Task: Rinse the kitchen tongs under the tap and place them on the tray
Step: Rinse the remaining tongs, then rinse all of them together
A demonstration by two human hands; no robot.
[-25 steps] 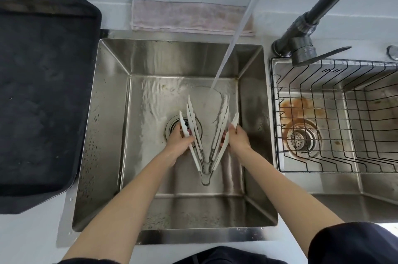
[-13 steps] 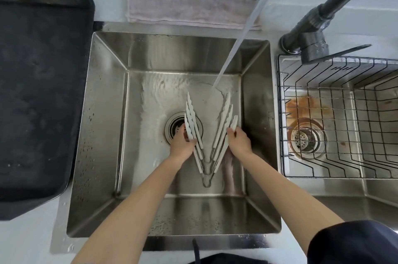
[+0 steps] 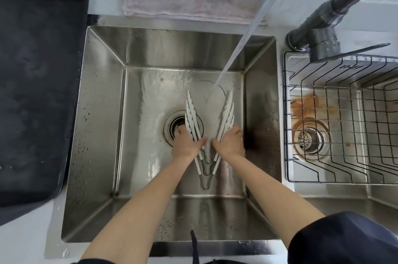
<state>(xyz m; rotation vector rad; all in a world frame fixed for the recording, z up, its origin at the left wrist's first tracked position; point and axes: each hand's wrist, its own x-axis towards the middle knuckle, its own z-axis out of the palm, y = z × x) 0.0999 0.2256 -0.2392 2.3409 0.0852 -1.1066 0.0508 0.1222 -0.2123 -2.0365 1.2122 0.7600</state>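
Several nested kitchen tongs (image 3: 206, 169) with white serrated tips and metal hinge ends lie spread in a V inside the steel sink (image 3: 101, 134). My left hand (image 3: 186, 145) grips their left arms and my right hand (image 3: 229, 144) grips their right arms. The white tips (image 3: 227, 113) point away from me, over the drain (image 3: 174, 127). A water stream (image 3: 243, 46) from the dark tap (image 3: 323, 24) lands just beyond the tips, between the two arms. The dark tray (image 3: 36, 91) lies on the counter to the left of the sink.
A pinkish folded cloth (image 3: 191, 0) lies behind the sink. A second basin on the right holds a black wire rack (image 3: 344, 123) over a rust-stained drain. The tap's lever (image 3: 361, 50) juts over the rack.
My hands have slid down the tongs toward the hinge and closer together, so the V is slightly narrower. The view has shifted a little; water keeps running.
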